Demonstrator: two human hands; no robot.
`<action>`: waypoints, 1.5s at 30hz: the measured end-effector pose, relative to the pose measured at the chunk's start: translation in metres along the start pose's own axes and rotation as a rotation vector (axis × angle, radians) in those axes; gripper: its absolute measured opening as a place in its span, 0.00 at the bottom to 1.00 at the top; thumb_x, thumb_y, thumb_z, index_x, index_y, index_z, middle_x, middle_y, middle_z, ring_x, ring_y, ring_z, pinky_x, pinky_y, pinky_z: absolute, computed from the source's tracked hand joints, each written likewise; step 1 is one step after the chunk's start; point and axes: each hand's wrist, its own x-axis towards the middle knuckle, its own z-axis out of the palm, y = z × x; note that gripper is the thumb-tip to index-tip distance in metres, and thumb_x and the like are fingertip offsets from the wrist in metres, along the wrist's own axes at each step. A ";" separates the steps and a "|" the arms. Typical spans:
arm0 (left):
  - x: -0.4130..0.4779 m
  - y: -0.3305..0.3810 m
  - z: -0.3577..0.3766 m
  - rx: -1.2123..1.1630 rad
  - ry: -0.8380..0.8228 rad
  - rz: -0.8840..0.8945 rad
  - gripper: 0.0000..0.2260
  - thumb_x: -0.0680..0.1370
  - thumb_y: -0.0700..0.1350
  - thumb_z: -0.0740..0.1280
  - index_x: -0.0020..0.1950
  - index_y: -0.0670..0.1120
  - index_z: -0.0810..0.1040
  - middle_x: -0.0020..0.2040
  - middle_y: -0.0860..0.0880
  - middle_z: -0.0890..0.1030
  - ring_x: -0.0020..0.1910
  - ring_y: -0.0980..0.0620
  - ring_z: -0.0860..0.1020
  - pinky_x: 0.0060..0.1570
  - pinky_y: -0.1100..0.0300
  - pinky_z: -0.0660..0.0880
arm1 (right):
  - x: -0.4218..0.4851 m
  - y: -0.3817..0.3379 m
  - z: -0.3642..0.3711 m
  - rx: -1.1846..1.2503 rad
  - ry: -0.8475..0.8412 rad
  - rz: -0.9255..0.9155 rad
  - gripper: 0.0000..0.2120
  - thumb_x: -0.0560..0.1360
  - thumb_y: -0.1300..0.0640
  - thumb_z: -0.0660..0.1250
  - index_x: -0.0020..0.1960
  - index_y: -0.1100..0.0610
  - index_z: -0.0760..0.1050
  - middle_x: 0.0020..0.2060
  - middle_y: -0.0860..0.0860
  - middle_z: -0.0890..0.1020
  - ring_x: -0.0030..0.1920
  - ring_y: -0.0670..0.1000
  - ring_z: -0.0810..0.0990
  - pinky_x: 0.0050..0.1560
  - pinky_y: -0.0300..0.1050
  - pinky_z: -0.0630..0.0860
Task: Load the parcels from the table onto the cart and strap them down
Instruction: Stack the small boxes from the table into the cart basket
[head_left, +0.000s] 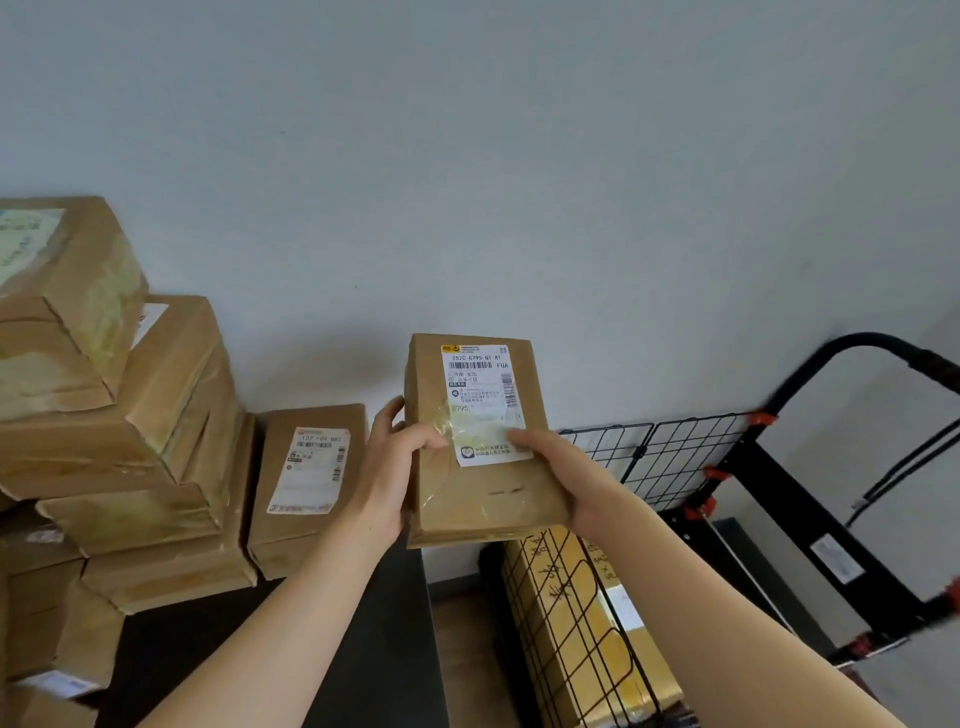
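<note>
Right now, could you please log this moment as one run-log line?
left hand: grips parcel | right hand: grips parcel | parcel: lifted, not yet in cart | cart: yellow box inside

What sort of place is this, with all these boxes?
Likely a parcel depot or mailroom: taped cardboard parcels with shipping labels are stacked on a dark table, the left hand and right hand hold another labelled parcel, and a black cart with wire-mesh sides stands beside it, a yellow box inside.

Left hand (387, 467): bare, forearm uncovered, left of the brown cardboard parcel (483, 501).
Right hand (566, 483): bare, forearm uncovered, right of it.
</note>
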 end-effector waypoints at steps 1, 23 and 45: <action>-0.001 -0.003 0.006 -0.004 -0.014 0.001 0.24 0.73 0.37 0.64 0.67 0.53 0.66 0.55 0.46 0.78 0.53 0.44 0.78 0.47 0.50 0.76 | -0.004 0.001 -0.007 0.025 -0.015 0.015 0.15 0.73 0.54 0.70 0.58 0.54 0.75 0.46 0.53 0.85 0.43 0.53 0.84 0.42 0.48 0.82; -0.032 -0.118 0.330 -0.016 -0.108 -0.013 0.26 0.68 0.36 0.64 0.64 0.52 0.68 0.55 0.43 0.79 0.51 0.42 0.80 0.45 0.49 0.78 | -0.060 0.006 -0.344 0.006 0.164 -0.100 0.16 0.71 0.50 0.72 0.58 0.50 0.76 0.49 0.51 0.85 0.51 0.55 0.83 0.56 0.56 0.79; 0.077 -0.215 0.499 0.258 -0.339 -0.224 0.22 0.75 0.39 0.66 0.63 0.58 0.67 0.55 0.51 0.80 0.55 0.49 0.78 0.53 0.50 0.74 | 0.017 -0.016 -0.525 -0.391 0.654 -0.078 0.16 0.79 0.58 0.57 0.61 0.51 0.78 0.44 0.47 0.80 0.45 0.52 0.78 0.50 0.48 0.77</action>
